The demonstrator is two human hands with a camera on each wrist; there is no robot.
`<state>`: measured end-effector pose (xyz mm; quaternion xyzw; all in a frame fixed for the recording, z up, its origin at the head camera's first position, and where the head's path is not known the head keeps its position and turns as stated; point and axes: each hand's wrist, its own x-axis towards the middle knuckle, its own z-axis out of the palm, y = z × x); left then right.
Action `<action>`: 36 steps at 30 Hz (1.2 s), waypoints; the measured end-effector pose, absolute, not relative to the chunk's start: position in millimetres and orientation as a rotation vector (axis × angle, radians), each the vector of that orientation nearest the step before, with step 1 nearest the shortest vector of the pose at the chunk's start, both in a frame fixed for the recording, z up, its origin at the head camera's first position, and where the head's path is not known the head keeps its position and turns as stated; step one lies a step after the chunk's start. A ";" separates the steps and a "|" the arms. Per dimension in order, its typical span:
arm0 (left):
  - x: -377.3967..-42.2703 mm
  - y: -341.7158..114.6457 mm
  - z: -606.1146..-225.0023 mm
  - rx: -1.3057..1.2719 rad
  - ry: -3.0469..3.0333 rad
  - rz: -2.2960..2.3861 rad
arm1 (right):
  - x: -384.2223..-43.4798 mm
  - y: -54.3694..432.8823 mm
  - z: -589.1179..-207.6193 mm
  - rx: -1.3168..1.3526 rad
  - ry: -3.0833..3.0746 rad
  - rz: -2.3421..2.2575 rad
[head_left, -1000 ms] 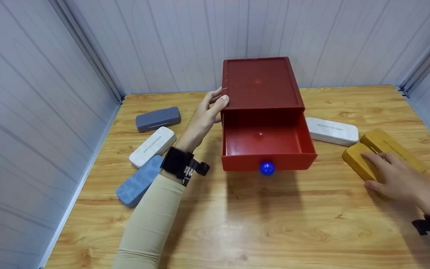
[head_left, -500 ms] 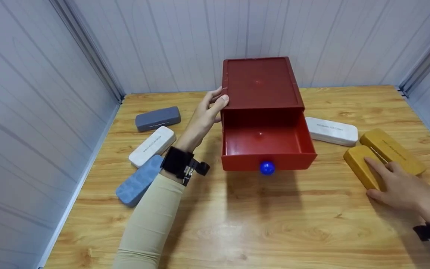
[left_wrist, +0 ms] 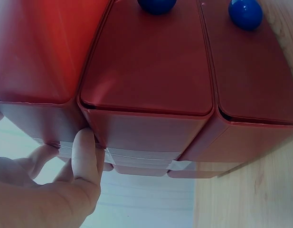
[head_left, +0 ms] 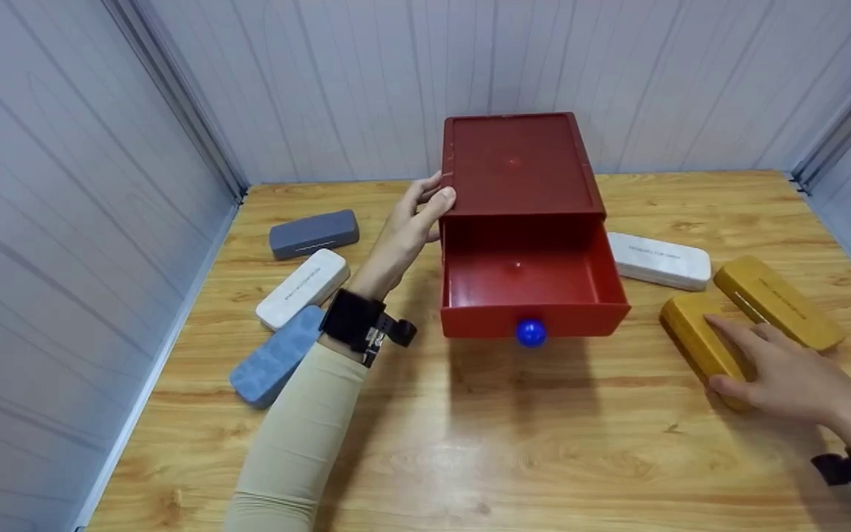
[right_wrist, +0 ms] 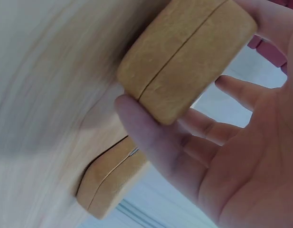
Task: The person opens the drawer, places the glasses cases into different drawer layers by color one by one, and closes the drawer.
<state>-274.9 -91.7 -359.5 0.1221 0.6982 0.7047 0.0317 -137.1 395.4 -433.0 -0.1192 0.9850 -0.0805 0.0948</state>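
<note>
A red drawer unit [head_left: 518, 162] stands at the back, its top drawer [head_left: 525, 281] pulled out with nothing inside and a blue knob [head_left: 531, 333] in front. My left hand [head_left: 400, 235] rests against the unit's left side, thumb at the top edge. In the left wrist view its fingertips [left_wrist: 83, 147] touch the side wall of the stacked drawers [left_wrist: 146, 61]. My right hand [head_left: 784, 369] grips a yellow glasses case [head_left: 691, 332] between thumb and fingers. In the right wrist view the case [right_wrist: 184, 57] shows its seam, with the thumb across its end.
Another yellow glasses case [head_left: 780, 303] lies beside the held one. A white case [head_left: 662, 260] sits right of the unit. Left of it lie grey [head_left: 315, 234], white [head_left: 302, 288] and blue [head_left: 274, 362] cases. Panelled walls [head_left: 322, 81] enclose the wooden table [head_left: 529, 458].
My right hand has shifted slightly left and towards me with the yellow glasses case, widening the gap to the other yellow one. The left hand keeps its place on the drawer unit.
</note>
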 end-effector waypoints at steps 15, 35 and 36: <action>-276.4 -90.3 -360.3 0.388 2.165 2.164 | -130.0 359.9 -385.2 -0.495 3.095 -0.468; -278.1 -85.3 -361.1 0.389 2.153 2.173 | -135.3 311.1 -304.2 -0.589 3.278 -0.606; -278.2 -85.0 -361.3 0.389 2.155 2.173 | -134.5 307.7 -298.9 -0.600 3.278 -0.610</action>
